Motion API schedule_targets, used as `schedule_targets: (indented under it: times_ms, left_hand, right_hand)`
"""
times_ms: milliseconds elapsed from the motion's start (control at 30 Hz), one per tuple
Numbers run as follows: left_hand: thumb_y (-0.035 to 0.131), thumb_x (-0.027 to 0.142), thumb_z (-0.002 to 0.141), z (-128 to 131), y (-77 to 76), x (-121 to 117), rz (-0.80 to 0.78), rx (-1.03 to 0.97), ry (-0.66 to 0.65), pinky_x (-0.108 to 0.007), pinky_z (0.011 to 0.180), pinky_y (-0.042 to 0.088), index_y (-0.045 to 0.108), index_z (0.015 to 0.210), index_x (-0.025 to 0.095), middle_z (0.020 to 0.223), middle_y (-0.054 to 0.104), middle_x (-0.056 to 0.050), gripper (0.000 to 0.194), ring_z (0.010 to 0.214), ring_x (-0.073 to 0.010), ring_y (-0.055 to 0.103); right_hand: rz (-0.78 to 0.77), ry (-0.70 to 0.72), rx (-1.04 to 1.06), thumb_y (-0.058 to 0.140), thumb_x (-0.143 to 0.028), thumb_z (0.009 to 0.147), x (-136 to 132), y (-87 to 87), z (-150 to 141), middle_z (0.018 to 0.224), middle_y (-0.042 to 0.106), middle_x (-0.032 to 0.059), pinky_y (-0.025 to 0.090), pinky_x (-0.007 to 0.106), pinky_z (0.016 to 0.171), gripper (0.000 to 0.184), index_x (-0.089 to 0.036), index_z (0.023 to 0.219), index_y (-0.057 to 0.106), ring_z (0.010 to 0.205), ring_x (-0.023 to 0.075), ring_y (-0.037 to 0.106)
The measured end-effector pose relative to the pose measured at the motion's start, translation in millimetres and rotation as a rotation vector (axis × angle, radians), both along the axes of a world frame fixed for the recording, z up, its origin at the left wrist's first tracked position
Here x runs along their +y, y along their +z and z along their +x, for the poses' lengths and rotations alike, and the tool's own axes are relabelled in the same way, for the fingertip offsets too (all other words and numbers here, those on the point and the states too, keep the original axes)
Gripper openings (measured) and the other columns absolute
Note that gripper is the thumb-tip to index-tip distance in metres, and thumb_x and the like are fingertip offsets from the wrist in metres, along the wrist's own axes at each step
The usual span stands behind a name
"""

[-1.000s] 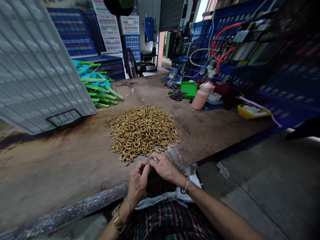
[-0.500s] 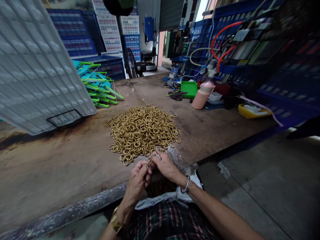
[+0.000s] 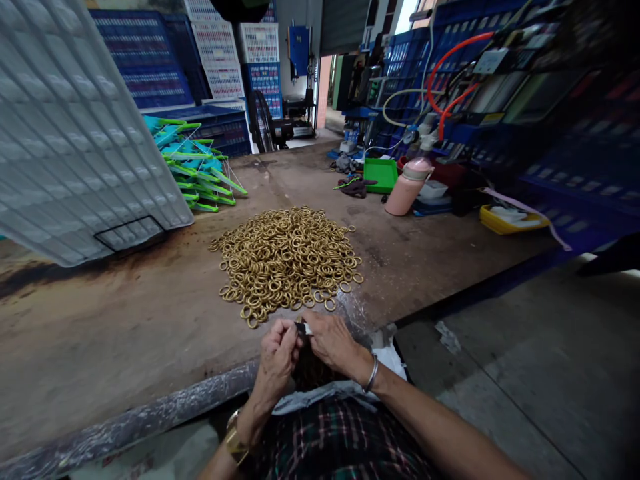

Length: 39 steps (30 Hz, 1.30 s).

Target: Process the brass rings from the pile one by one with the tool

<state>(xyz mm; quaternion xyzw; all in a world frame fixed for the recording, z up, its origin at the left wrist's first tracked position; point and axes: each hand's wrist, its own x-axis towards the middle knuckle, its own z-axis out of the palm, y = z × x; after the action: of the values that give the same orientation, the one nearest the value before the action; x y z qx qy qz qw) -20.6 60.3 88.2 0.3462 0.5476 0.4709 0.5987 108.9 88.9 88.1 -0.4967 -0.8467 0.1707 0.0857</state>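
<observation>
A heap of gold metal rings (image 3: 289, 259) lies on the brown worktable (image 3: 125, 327). Just in front of the heap, at the table's near edge, my left hand (image 3: 277, 357) and my right hand (image 3: 333, 341) meet with fingertips pinched together. Between them sits a small dark and white piece (image 3: 302, 327) that I cannot name; a ring may be in the left fingers but is hidden. An open bag (image 3: 345, 390) lies in my lap below the hands, its contents dark.
A large white plastic crate (image 3: 75, 140) leans at the left. Green and teal plastic parts (image 3: 197, 170) are piled behind it. A pink bottle (image 3: 407, 187), green tray (image 3: 380, 175) and yellow tray (image 3: 510, 220) stand at the right. Blue crates and hoses fill the background.
Both hands stay pinched together at the table edge, shifting slightly; the small piece between the fingertips has turned and now shows dark and white.
</observation>
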Motion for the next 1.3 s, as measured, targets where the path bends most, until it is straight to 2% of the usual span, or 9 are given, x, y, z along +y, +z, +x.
schedule_targets:
  times_ms: [167,300,500,733,867,933,1033,1167,1300]
  left_hand:
    - [0.062,0.057,0.067,-2,13.3,-12,-0.020,-0.054,-0.076,-0.014,0.034,0.023,0.048,0.068,0.017,0.047,0.045,0.008,0.042,0.035,-0.0020,0.032]
    - [0.065,0.048,0.070,-4,16.7,-17,-0.060,-0.293,-0.083,-0.015,0.034,0.025,0.049,0.072,0.017,0.054,0.049,0.007,0.034,0.037,-0.0027,0.035]
    - [0.068,0.041,0.069,-8,4.2,-8,-0.113,-0.473,0.061,-0.016,0.037,0.033,0.052,0.073,0.014,0.072,0.060,-0.002,0.031,0.050,-0.0069,0.049]
    - [0.070,0.025,0.064,-17,4.2,-7,-0.197,-0.624,0.075,-0.015,0.038,0.034,0.057,0.085,0.017,0.064,0.058,0.001,0.026,0.051,-0.0086,0.052]
    - [0.073,0.025,0.060,-18,4.0,-4,-0.275,-0.674,0.106,-0.015,0.039,0.035,0.055,0.067,0.013,0.067,0.060,-0.002,0.023,0.056,-0.0093,0.054]
    - [0.074,0.026,0.059,-16,2.8,-3,-0.269,-0.651,0.116,-0.015,0.038,0.035,0.052,0.065,0.014,0.067,0.060,-0.002,0.026,0.056,-0.0095,0.055]
    - [0.073,0.032,0.062,-13,0.2,-4,-0.152,-0.522,0.079,-0.015,0.037,0.033,0.050,0.069,0.016,0.063,0.056,0.002,0.029,0.051,-0.0077,0.050]
    - [0.068,0.036,0.067,-7,-1.4,-6,0.060,-0.088,0.077,-0.017,0.035,0.028,0.058,0.083,0.019,0.048,0.047,0.008,0.026,0.037,-0.0059,0.036]
    - [0.068,0.026,0.066,-3,-0.8,-7,0.264,0.160,0.047,-0.023,0.060,0.044,0.068,0.080,0.019,0.064,0.062,0.000,0.016,0.060,-0.0133,0.054]
  right_hand:
    - [-0.007,-0.149,-0.086,0.041,-0.008,0.076,12,3.8,10,0.083,0.065,0.0071,0.027,0.027,0.058,0.028,-0.017,0.099,0.053,0.070,0.0175,0.057]
    - [0.057,-0.274,-0.061,0.042,-0.009,0.078,24,3.9,31,0.082,0.065,0.0065,0.030,0.026,0.060,0.024,-0.017,0.098,0.053,0.074,0.0185,0.058]
    - [0.064,-0.213,0.064,0.048,-0.022,0.086,14,0.2,25,0.095,0.063,0.0044,0.034,0.025,0.068,0.012,-0.020,0.097,0.053,0.086,0.0176,0.057]
    - [0.036,-0.255,-0.051,0.051,-0.026,0.086,2,-1.7,9,0.104,0.057,0.0044,0.032,0.027,0.064,0.023,-0.023,0.108,0.050,0.082,0.0181,0.056]
    - [0.060,-0.248,-0.057,0.049,-0.024,0.085,2,-5.4,10,0.104,0.055,0.0059,0.032,0.027,0.062,0.022,-0.021,0.107,0.049,0.078,0.0173,0.054]
    - [0.044,-0.223,-0.026,0.047,-0.016,0.082,3,-6.3,10,0.099,0.058,0.0053,0.032,0.026,0.063,0.024,-0.020,0.106,0.049,0.078,0.0169,0.054]
    - [-0.037,-0.230,0.101,0.046,-0.011,0.079,6,-3.0,9,0.083,0.061,0.0027,0.032,0.024,0.062,0.021,-0.019,0.097,0.053,0.074,0.0154,0.054]
    - [-0.213,-0.306,0.461,0.042,-0.018,0.082,13,6.3,3,0.068,0.056,-0.0008,0.033,0.022,0.059,0.014,-0.018,0.078,0.055,0.065,0.0127,0.050]
    - [-0.512,-0.322,0.788,0.044,-0.023,0.076,13,9.4,-2,0.056,0.043,-0.0061,0.029,0.019,0.048,0.011,-0.018,0.069,0.051,0.051,0.0087,0.039]
